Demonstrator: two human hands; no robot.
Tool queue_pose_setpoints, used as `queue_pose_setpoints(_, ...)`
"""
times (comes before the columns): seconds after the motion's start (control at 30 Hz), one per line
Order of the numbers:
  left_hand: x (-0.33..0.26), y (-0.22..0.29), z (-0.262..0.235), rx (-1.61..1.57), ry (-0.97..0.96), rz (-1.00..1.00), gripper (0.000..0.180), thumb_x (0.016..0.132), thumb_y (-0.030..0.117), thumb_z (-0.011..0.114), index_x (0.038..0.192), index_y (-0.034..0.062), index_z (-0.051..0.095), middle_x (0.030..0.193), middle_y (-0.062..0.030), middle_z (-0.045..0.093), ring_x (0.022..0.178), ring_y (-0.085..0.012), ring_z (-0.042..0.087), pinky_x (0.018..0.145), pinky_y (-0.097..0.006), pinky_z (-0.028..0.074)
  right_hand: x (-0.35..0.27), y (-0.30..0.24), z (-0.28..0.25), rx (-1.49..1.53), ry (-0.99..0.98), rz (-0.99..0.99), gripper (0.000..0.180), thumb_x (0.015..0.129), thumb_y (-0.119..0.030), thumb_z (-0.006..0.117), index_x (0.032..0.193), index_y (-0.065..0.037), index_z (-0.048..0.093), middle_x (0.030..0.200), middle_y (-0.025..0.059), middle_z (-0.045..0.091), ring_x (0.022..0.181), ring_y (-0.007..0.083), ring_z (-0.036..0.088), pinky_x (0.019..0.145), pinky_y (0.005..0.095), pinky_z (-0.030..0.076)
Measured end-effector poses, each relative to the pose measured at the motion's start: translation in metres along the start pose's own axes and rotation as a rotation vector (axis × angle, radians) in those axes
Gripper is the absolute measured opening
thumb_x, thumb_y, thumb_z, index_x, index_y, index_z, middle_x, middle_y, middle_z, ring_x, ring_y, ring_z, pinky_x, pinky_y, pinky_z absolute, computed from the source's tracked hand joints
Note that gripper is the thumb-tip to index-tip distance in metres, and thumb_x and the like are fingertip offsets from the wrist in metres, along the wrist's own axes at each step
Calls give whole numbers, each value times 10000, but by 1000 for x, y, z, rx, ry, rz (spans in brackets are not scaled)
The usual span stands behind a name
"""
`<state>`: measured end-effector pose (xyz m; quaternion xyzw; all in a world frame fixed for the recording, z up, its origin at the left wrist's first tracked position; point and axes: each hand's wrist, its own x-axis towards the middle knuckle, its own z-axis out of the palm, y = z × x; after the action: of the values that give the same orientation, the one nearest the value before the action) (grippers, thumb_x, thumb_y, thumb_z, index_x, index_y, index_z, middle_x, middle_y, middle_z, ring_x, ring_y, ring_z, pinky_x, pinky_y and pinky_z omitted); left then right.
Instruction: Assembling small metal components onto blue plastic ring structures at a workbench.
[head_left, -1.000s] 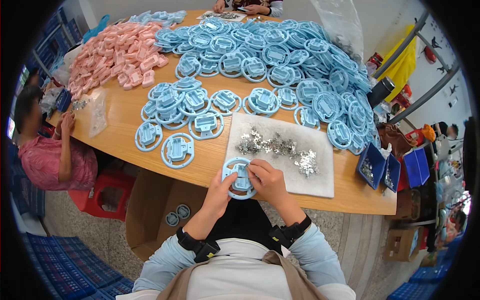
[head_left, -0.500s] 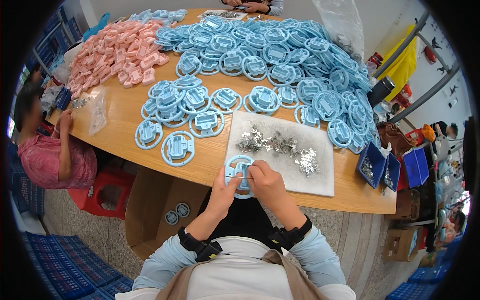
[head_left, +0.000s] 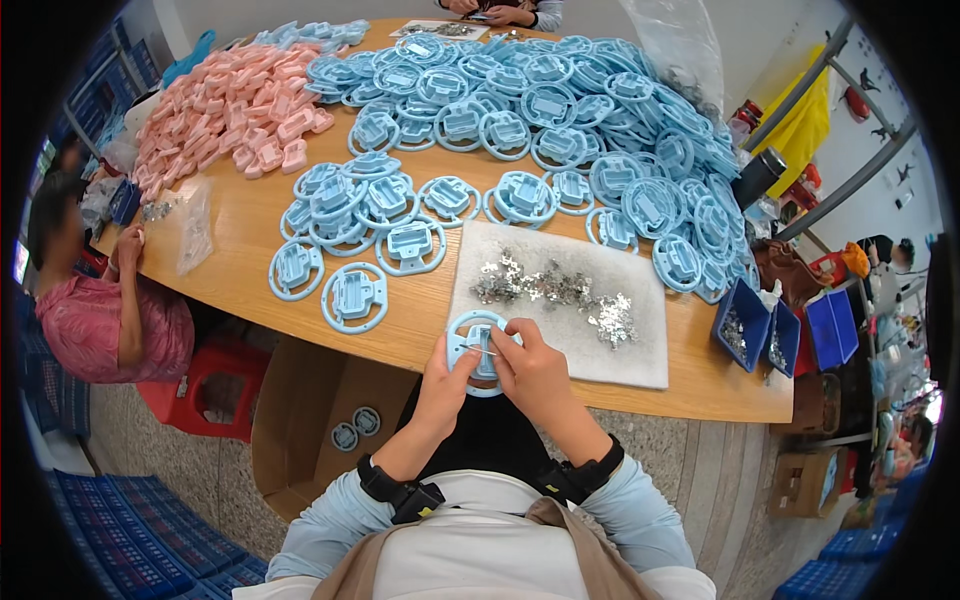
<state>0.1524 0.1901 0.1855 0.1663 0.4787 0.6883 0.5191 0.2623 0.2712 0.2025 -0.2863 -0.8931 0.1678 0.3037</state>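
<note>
Left hand (head_left: 443, 385) grips the round light-blue plastic ring part (head_left: 474, 340) at the table edge (head_left: 400, 350); right hand (head_left: 533, 368) pinches a small silver metal clip (head_left: 484, 350) against its centre.

Wide wooden table (head_left: 250, 235) under it all, curved along the near edge. A big heap of blue plastic rings (head_left: 560, 110) covers the far right half, and smaller stacks of them (head_left: 360, 200) sit nearer the middle, with two single rings (head_left: 355, 297) lying close to the near edge. Pink plastic pieces (head_left: 225, 110) are piled at the far left. A white foam pad (head_left: 560, 310) lies near the front, scattered with small metal clips (head_left: 555, 290), and a clear plastic bag (head_left: 195, 225) rests at the left
</note>
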Motion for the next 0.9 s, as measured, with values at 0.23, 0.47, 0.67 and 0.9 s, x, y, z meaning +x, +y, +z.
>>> queue_pose_setpoints(0.23, 1, -7, 0, 35, -19, 44, 339, 888, 129, 530, 1190, 16, 424, 1005, -40, 539, 899, -80, 519, 773, -239, 438, 7, 20, 3, 551, 10, 409, 270, 685, -122, 683, 938, -33, 661, 840, 37, 552, 556, 78, 449, 499, 215, 375)
queue_pose_setpoints(0.47, -4, 1, -7, 134, -89, 27, 334, 907, 240, 524, 1156, 24, 466, 943, -19, 560, 843, -68, 530, 727, -220, 440, 3, 23, -2, 738, -41, 483, 242, 662, -83, 696, 897, -34, 665, 877, -12, 494, 553, 24, 355, 492, 175, 304)
queue_pose_setpoints(0.67, 9, 9, -13, -60, -236, -300, 354, 895, 317, 540, 1081, 17, 551, 918, -39, 622, 811, -103, 602, 694, -242, 476, -2, 20, -16, 742, -14, 471, 235, 641, -96, 684, 865, -26, 674, 845, 13, 481, 542, 45, 385, 493, 188, 336)
queue_pose_setpoints(0.9, 8, 7, 5, 287, -197, -53, 271, 839, 266, 628, 940, 15, 631, 799, -27, 635, 704, -74, 593, 635, -208, 454, -12, 27, -24, 810, -97, 442, 223, 667, -84, 699, 880, -25, 664, 863, 7, 506, 564, 34, 399, 513, 179, 340)
